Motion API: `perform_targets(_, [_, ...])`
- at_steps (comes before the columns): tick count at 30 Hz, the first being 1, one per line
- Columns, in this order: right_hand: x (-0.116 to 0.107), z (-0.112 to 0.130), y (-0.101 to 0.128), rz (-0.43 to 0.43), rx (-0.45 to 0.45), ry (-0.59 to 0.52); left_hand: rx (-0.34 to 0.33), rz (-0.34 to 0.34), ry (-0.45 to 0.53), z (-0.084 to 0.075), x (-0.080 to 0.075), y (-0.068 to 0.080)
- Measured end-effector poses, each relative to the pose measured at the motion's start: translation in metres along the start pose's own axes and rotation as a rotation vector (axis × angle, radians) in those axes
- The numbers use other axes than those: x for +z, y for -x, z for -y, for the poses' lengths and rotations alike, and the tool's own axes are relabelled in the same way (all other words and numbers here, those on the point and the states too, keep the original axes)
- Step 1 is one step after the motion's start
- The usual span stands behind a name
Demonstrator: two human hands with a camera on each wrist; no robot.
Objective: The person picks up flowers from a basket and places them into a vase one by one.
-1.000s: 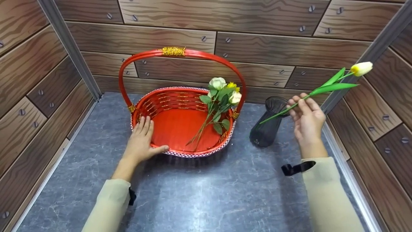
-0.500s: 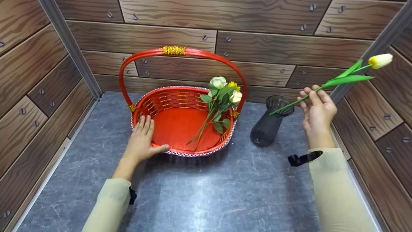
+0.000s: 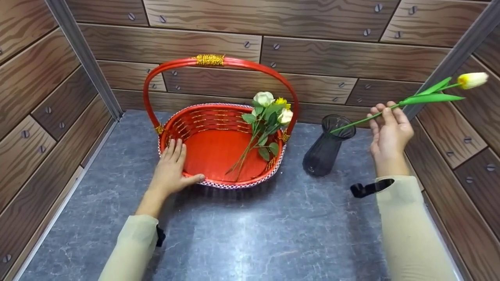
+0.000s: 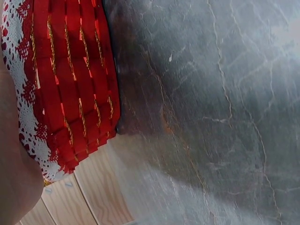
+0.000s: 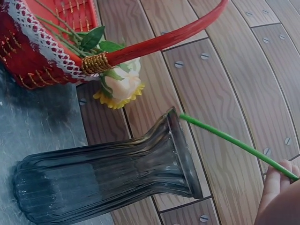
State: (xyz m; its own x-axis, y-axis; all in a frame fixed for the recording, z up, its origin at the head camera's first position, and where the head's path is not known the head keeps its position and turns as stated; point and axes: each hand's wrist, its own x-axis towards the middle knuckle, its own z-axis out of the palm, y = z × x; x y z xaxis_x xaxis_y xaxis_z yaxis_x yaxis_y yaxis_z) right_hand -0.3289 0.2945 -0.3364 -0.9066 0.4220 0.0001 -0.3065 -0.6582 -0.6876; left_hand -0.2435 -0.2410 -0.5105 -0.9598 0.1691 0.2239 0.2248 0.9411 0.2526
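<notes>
My right hand (image 3: 390, 132) pinches a tulip (image 3: 406, 102), stem end at the vase (image 3: 327, 146) mouth; left of the vase, my flat-fingered left hand (image 3: 172, 168) steadies the basket (image 3: 218, 148)

I am pinching a long-stemmed artificial tulip (image 3: 406, 102) in my right hand (image 3: 388, 134), its pale yellow bud pointing up and to the right and its green stem tip lying at the mouth of the dark ribbed glass vase (image 3: 326, 146). The vase is standing upright on the grey surface, just right of the red woven basket (image 3: 218, 177), whose near rim my left hand (image 3: 170, 169) is resting on.
</notes>
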Motion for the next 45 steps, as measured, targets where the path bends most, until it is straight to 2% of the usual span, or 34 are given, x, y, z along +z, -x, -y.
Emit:
perform_targets(5, [0.000, 0.002, -0.004, -0.022, -0.043, -0.011, 0.000, -0.010, 0.011, -0.001, 0.000, -0.001])
perform_targets(13, [-0.005, -0.005, -0.008, -0.032, -0.044, 0.022, -0.002, -0.006, 0.001, 0.001, 0.001, 0.000])
perform_targets(20, [-0.010, -0.020, -0.007, -0.014, -0.044, 0.127, -0.002, -0.003, 0.003, 0.002, 0.002, 0.001])
perform_targets(25, [-0.012, -0.028, -0.006, 0.019, -0.044, 0.164, -0.002, -0.010, 0.008, 0.003, 0.003, 0.000])
perform_targets(31, [-0.012, -0.036, -0.005, 0.041, -0.001, 0.203, -0.005, -0.005, 0.002, 0.002, 0.001, 0.000])
perform_targets(38, [-0.011, -0.042, 0.000, 0.082, -0.011, 0.378, -0.007, 0.004, 0.002, 0.002, 0.000, 0.000])
perform_targets(45, [-0.010, -0.043, 0.000, 0.103, 0.034, 0.396, -0.003, 0.003, 0.000, 0.001, 0.001, 0.000])
